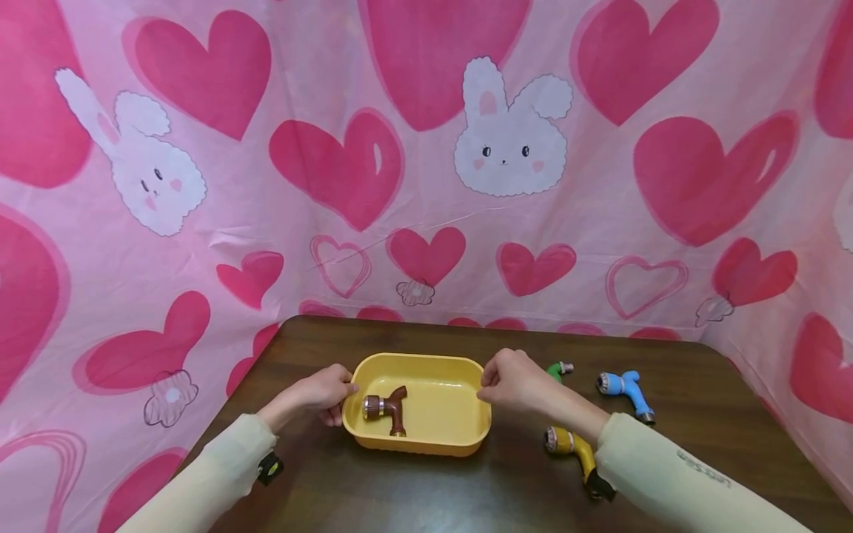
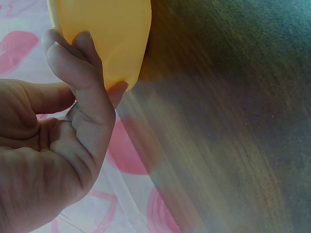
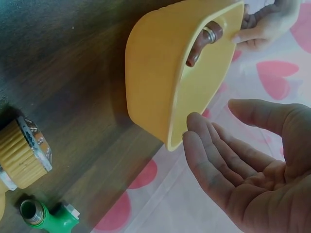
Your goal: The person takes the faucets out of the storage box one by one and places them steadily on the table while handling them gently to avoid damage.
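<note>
A yellow plastic tub (image 1: 443, 411) rests on the dark wooden table, with a brown faucet (image 1: 395, 409) lying in its left part. My left hand (image 1: 328, 392) grips the tub's left end, the thumb over the rim and fingers against the outer wall. At the opposite end is my right hand (image 1: 516, 381), beside the rim. In the right wrist view its fingers (image 3: 209, 165) are loosely extended, thumb apart, holding nothing; whether the fingertips touch the rim I cannot tell.
Right of the tub lie a blue faucet (image 1: 625, 390), a yellow faucet (image 1: 573, 443) partly behind the right sleeve, and a green faucet (image 1: 557, 370) partly hidden by the right hand. A pink curtain (image 1: 426, 200) with hearts and rabbits hangs behind the table (image 1: 400, 488).
</note>
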`<state>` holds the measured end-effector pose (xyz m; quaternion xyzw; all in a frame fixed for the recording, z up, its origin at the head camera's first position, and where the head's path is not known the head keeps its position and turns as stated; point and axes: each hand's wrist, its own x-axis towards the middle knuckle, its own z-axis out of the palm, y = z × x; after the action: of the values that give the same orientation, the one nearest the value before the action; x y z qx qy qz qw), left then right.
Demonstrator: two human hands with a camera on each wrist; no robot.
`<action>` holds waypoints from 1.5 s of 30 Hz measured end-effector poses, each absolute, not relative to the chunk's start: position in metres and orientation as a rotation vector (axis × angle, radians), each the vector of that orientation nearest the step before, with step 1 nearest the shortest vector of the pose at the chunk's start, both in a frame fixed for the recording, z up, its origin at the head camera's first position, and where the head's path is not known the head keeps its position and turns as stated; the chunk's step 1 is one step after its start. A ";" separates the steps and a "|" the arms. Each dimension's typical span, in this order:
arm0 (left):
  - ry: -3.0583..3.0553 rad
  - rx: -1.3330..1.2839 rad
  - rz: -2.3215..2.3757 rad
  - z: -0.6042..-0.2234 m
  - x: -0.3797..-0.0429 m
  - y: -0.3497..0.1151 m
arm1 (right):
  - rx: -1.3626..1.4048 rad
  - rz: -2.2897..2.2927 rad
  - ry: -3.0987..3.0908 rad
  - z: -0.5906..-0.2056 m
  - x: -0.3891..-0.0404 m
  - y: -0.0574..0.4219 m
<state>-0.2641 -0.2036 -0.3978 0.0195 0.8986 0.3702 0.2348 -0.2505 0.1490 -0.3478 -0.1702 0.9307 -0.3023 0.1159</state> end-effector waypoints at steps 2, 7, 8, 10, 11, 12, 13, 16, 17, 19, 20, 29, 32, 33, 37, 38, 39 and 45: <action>2.468 0.053 1.017 -0.398 -0.264 -0.204 | -0.490 -0.884 2.719 -0.348 -0.251 0.147; 2.469 0.057 1.015 -0.398 -0.264 -0.204 | -0.483 -0.852 2.719 -0.349 -0.255 0.140; 2.470 0.058 1.012 -0.399 -0.264 -0.204 | -0.490 -0.842 2.720 -0.349 -0.256 0.139; 2.471 0.056 1.008 -0.399 -0.264 -0.204 | -0.513 -0.824 2.727 -0.348 -0.257 0.136; 2.470 0.054 1.007 -0.399 -0.264 -0.204 | -0.521 -0.814 2.729 -0.348 -0.258 0.135; 2.471 0.055 1.007 -0.399 -0.264 -0.204 | -0.527 -0.804 2.731 -0.348 -0.259 0.134; 2.471 0.053 1.008 -0.399 -0.264 -0.204 | -0.534 -0.795 2.734 -0.348 -0.260 0.133; 2.470 0.057 1.011 -0.400 -0.264 -0.204 | -0.534 -0.767 2.736 -0.349 -0.263 0.130; 2.468 0.058 1.014 -0.400 -0.264 -0.204 | -0.530 -0.760 2.736 -0.350 -0.264 0.129; 2.462 0.058 1.018 -0.400 -0.263 -0.205 | -0.520 -0.755 2.729 -0.351 -0.266 0.127; 2.458 0.059 1.020 -0.401 -0.263 -0.205 | -0.516 -0.754 2.725 -0.351 -0.267 0.126; 2.460 0.071 1.023 -0.399 -0.264 -0.206 | -0.506 -0.745 2.704 -0.349 -0.273 0.113; 2.458 0.067 1.018 -0.398 -0.264 -0.206 | -0.533 -0.733 2.702 -0.349 -0.275 0.109; 2.458 0.068 1.020 -0.398 -0.264 -0.206 | -0.543 -0.730 2.701 -0.349 -0.275 0.107; 2.454 0.076 1.031 -0.400 -0.264 -0.206 | -0.573 -0.712 2.685 -0.350 -0.275 0.102; 2.455 0.082 1.037 -0.400 -0.264 -0.206 | -0.574 -0.707 2.677 -0.350 -0.276 0.100; 2.456 0.088 1.042 -0.400 -0.264 -0.206 | -0.576 -0.701 2.669 -0.351 -0.276 0.098; 2.470 0.091 1.042 -0.400 -0.262 -0.204 | -0.584 -0.656 2.638 -0.355 -0.279 0.088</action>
<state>-0.2621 -0.2042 -0.3998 0.0329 0.8967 0.3784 0.2273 -0.2794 0.0884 -0.3550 -0.2065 0.9334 -0.2320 0.1795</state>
